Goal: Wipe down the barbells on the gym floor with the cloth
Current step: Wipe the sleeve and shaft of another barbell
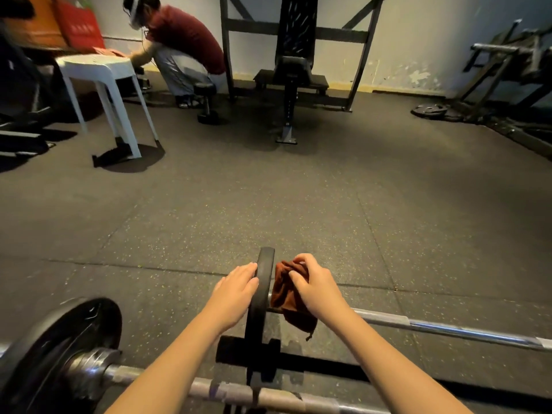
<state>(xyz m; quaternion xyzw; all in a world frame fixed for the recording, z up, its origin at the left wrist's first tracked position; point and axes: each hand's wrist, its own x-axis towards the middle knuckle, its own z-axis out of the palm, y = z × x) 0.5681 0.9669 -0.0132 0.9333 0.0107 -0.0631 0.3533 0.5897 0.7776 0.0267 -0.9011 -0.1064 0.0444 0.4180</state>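
On the gym floor (298,204), the left hand (239,286) rested with straight fingers on the upright weight plate (260,294); the right hand (313,286), fingers curled, gripped the brown cloth (286,297) against the plate's other side, over the barbell (448,327)

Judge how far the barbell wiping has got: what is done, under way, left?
Done: nothing can be told as finished. In hand: the right hand grips the brown cloth against the upright plate, which the left hand steadies. Left: probably that bar's shaft and the nearer barbell, neither touched by the cloth.
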